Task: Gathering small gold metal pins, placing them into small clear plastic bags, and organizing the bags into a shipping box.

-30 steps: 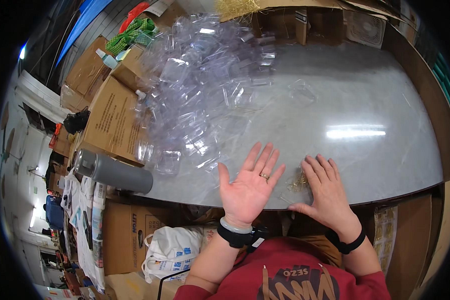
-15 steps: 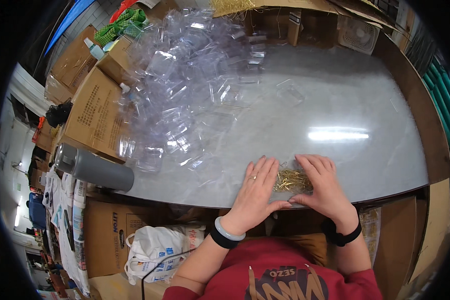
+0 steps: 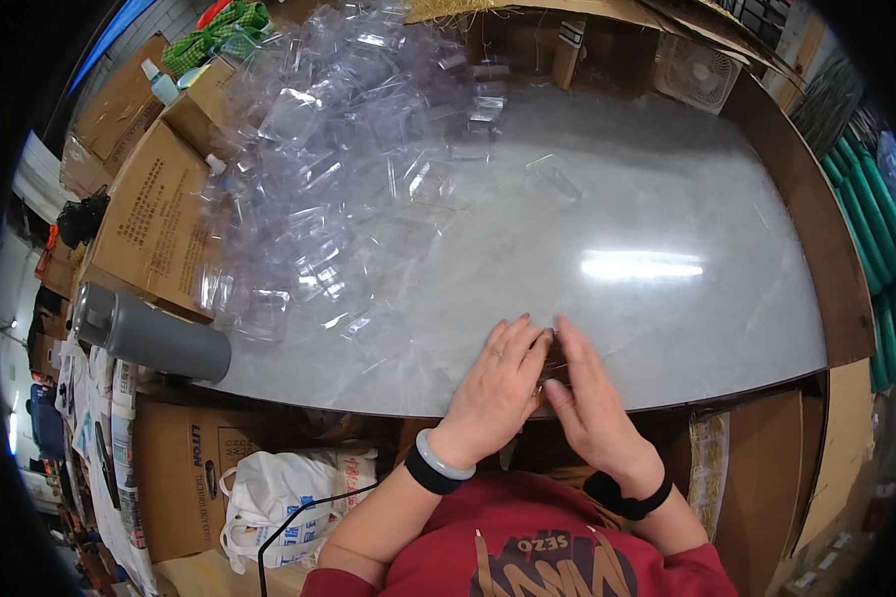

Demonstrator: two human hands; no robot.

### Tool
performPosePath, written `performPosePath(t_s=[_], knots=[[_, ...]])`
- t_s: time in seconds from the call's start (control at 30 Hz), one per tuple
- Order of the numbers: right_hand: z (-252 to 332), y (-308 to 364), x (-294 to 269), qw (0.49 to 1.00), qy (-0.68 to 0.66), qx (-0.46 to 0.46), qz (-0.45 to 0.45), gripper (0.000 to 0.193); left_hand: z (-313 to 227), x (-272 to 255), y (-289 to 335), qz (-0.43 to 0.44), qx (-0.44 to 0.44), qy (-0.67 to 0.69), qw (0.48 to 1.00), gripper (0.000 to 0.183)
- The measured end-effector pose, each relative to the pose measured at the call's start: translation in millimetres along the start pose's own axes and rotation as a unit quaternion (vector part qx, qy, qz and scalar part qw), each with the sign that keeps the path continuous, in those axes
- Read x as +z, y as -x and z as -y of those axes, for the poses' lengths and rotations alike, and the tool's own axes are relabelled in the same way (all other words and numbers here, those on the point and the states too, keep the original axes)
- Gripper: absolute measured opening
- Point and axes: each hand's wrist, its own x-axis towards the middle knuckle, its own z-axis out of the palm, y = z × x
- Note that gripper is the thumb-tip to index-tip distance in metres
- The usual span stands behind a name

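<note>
A small bunch of gold strands (image 3: 555, 366) lies at the table's front edge, pinched between my two hands and mostly covered by them. My left hand (image 3: 503, 373), wearing a ring, curls over its left side with fingers together. From the right, my right hand (image 3: 589, 390) presses against it, palm turned inward, fingers long and thumb bent toward the left hand. Its fingertips are slightly blurred. Whether a clear container surrounds the strands is hidden. Left of my hands spreads a large heap of clear plastic boxes (image 3: 309, 189).
A grey bottle (image 3: 159, 336) stands tilted in view at the table's left edge. One clear box (image 3: 556, 179) lies apart on the grey tabletop (image 3: 667, 328). Cardboard walls (image 3: 816, 219) border the table, with a white fan (image 3: 697, 75) at the back. A white bag (image 3: 289, 502) sits below.
My hands have drawn closer together, the right one turning its palm inward. The gold strands, plainly visible before, are now mostly covered. The whole view has shifted slightly.
</note>
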Motion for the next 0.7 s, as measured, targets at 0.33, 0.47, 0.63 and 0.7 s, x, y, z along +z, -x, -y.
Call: performPosePath(t_s=[0.33, 0.47, 0.63, 0.7], knots=[[-15.9, -30.8, -29.4, 0.982, 0.087, -0.108, 0.125, 0.071, 4.2, -10.2, 7.9, -0.055, -0.048, 0.203, 0.976, 0.099], [-17.9, -31.6, -18.7, 0.97, 0.167, -0.14, 0.105, 0.053, 7.7, -26.8, 18.0, -0.033, -0.069, 0.06, 0.995, 0.097], [-22.8, -24.9, -15.2, 0.976, 0.156, -0.148, 0.038, 0.045, -2.3, -41.0, 15.3, 0.01, -0.133, -0.002, 0.991, 0.071], [-22.0, -22.6, -15.4, 0.97, 0.175, -0.166, 0.037, 0.044, -4.6, -38.9, 14.0, 0.009, -0.147, 0.016, 0.989, 0.062]])
